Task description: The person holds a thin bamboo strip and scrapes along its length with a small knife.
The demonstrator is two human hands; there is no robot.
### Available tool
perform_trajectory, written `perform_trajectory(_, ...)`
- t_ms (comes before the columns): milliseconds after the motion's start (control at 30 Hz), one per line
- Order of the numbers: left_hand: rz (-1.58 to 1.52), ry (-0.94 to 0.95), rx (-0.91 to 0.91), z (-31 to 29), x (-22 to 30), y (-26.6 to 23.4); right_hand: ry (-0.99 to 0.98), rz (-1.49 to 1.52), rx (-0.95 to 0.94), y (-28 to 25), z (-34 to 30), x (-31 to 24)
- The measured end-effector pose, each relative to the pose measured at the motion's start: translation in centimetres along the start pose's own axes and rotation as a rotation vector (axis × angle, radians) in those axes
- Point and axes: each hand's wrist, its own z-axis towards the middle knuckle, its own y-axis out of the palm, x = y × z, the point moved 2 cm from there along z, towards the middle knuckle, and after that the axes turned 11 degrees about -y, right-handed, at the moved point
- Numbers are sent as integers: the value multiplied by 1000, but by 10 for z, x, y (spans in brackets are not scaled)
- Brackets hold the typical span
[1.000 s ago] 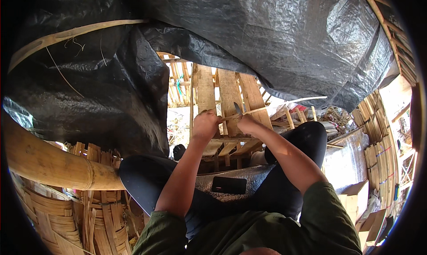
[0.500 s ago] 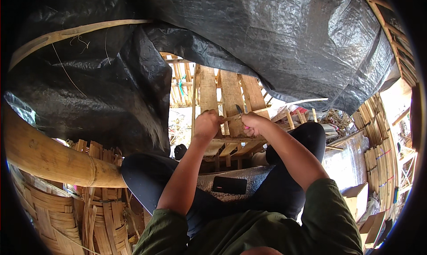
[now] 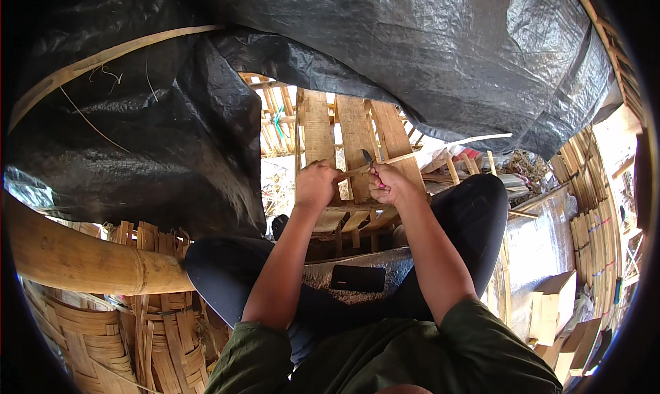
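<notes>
My left hand (image 3: 316,183) is closed round one end of a long, thin, pale bamboo strip (image 3: 474,139). The strip runs to the right above the wooden planks, past my right hand, and its far end sticks out in front of the black sheet. A small knife (image 3: 366,156) is gripped in my right hand (image 3: 387,184), its dark blade pointing up and away from me beside the strip. A bit of pink shows between the right fingers, probably on the handle. Both hands are close together over the near end of the planks (image 3: 354,129).
Black plastic sheeting (image 3: 447,50) hangs across the far side. A thick bamboo pole (image 3: 103,263) reaches my left knee, above woven bamboo (image 3: 89,332). Between my legs a black phone (image 3: 358,278) lies on silvery material. Bundled bamboo slats (image 3: 595,229) and a cardboard box (image 3: 553,308) stand right.
My right hand with the knife has shifted slightly left and its forearm is more upright. The left hand has moved slightly left, still holding the strip. The whole view has shifted a little.
</notes>
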Motion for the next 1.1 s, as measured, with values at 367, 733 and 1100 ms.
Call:
perform_trajectory(367, -49, -3, 72, -3, 1, 2, -301, -1566, 199, 7, -23, -36)
perform_trajectory(733, -20, 47, 103, -9, -3, 10, -258, -1306, 232, 21, -36, -18)
perform_trajectory(1100, -184, 210, 172, -5, -9, 21, -54, -690, 273, 5, -5, 3)
